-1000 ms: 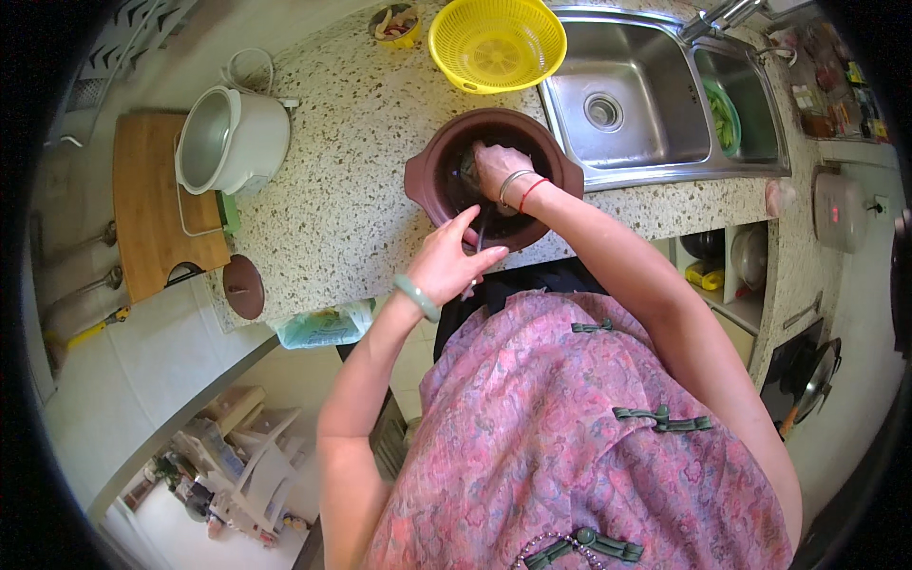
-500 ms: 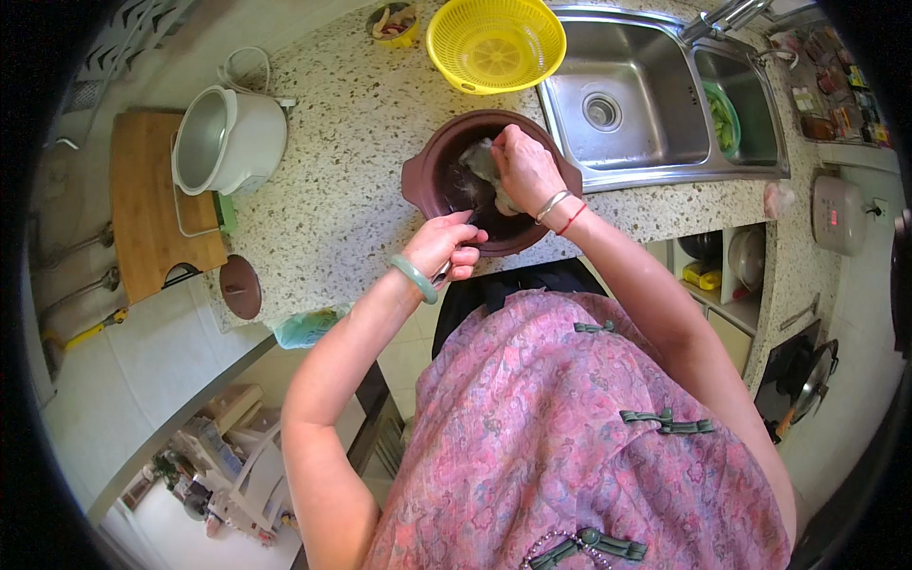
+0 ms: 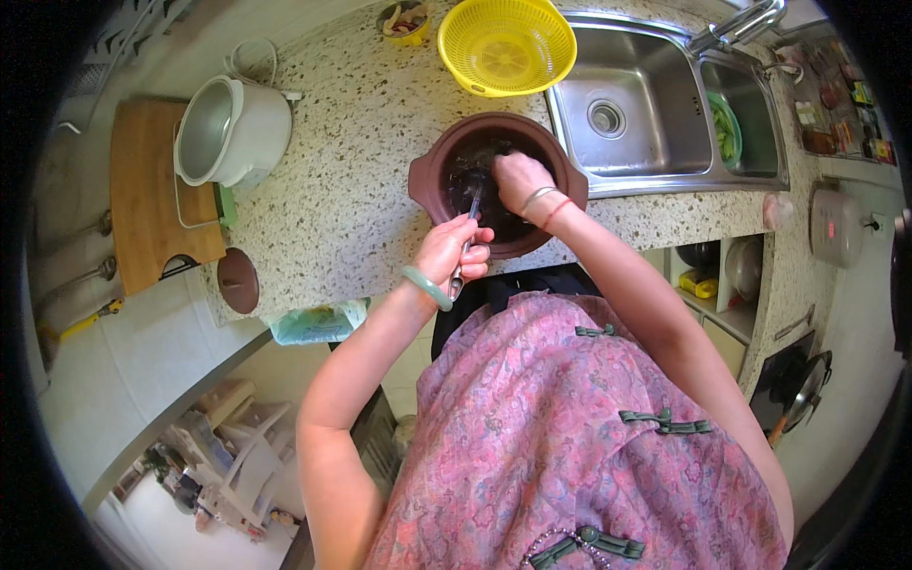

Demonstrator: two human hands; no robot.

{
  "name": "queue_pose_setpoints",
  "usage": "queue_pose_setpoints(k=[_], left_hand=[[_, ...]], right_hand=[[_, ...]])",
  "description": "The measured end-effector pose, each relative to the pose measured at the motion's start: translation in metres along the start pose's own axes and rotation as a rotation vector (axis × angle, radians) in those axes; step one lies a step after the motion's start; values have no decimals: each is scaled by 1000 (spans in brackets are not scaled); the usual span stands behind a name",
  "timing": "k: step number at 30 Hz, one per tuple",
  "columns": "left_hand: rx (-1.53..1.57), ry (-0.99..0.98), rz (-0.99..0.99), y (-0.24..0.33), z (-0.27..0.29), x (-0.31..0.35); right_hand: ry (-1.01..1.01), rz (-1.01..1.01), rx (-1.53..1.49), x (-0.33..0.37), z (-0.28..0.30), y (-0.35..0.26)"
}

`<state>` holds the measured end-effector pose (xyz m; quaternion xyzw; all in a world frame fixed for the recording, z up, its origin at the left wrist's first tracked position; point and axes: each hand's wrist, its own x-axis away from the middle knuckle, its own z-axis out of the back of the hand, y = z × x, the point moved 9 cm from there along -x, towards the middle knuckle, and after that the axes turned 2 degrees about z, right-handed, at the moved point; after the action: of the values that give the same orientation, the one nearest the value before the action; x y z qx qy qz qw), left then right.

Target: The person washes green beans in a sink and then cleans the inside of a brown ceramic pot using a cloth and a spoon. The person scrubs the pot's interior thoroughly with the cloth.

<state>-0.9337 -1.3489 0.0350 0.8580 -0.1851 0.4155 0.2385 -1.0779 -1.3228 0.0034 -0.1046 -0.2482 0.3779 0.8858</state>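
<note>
One bare left hand [image 3: 453,255] is closed around a slim metal utensil [image 3: 473,213], which slants into a brown pot [image 3: 433,173] at the upper centre of the frame. The right hand [image 3: 522,182] is down inside the pot, fingers bent; whether it grips anything, I cannot tell. The pot sits on a speckled tabletop [image 3: 342,190], its inside dark. Above it stands a yellow colander [image 3: 508,49], just beside the steel sink [image 3: 638,100] at upper right; a brown lid [image 3: 237,282] lies toward the left.
</note>
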Motion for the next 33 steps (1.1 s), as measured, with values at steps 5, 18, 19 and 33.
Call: queue_pose_setpoints(k=[5, 18, 19, 33], left_hand=[[71, -21, -45, -2, -1, -8], [105, -97, -86, -6, -15, -12], [124, -95, -77, -5, -16, -13], [145, -126, -99, -10, -16, -8]], right_hand=[[251, 152, -519, 41, 44, -6], [368, 367, -336, 51, 42, -37], [396, 379, -281, 46, 43, -38], [341, 378, -287, 54, 40, -46]])
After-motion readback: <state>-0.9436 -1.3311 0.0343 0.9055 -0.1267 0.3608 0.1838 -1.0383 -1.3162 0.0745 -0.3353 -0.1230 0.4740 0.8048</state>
